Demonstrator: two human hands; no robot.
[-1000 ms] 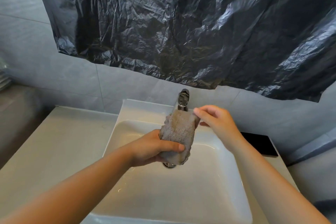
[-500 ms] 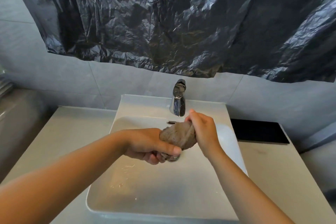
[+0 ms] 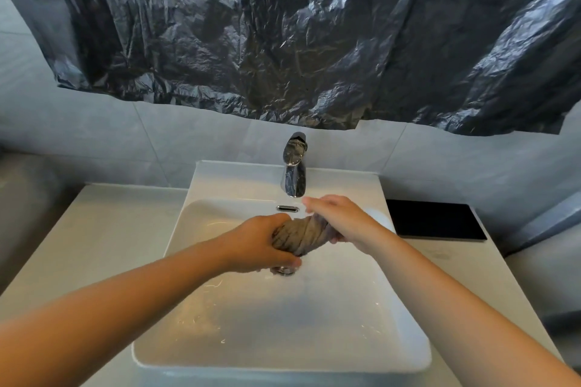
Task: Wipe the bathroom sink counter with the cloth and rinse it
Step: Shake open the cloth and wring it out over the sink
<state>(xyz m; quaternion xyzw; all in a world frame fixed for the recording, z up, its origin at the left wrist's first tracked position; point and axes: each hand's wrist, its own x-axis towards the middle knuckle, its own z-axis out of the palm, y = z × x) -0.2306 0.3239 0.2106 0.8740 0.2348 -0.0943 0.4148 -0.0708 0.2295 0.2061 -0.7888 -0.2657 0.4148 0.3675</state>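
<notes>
Basin (image 3: 283, 364) near rim: white, wet film and streaks lying across the floor, a few specks of debris sitting toward the left.

Mid-basin, over the drain (image 3: 285, 270): both hands are gripping the cloth (image 3: 300, 237), which is being held as a tight twisted rope between them. Left hand (image 3: 261, 245) is closing around the near end, fingers wrapped under. Right hand (image 3: 338, 221) is clamping the far end, knuckles up, forefinger sticking out past the cloth. The twist lines in the fabric are reading as wringing. No drip or stream is showing clearly.

Behind the hands: overflow slot (image 3: 286, 208), then the faucet (image 3: 294, 170). No water is visibly running from it; cannot tell for certain.

Either side: counter (image 3: 103, 229) looking bare and clean on the left; on the right a black flat object (image 3: 435, 219) is lying near the wall.

Far: black plastic sheet (image 3: 283, 34) hanging over the tiled wall.

Judgement: wiping is probably done, rinsing done or nearly so, and the cloth is now being squeezed out. What seems left is finishing the wring and setting the cloth down.
</notes>
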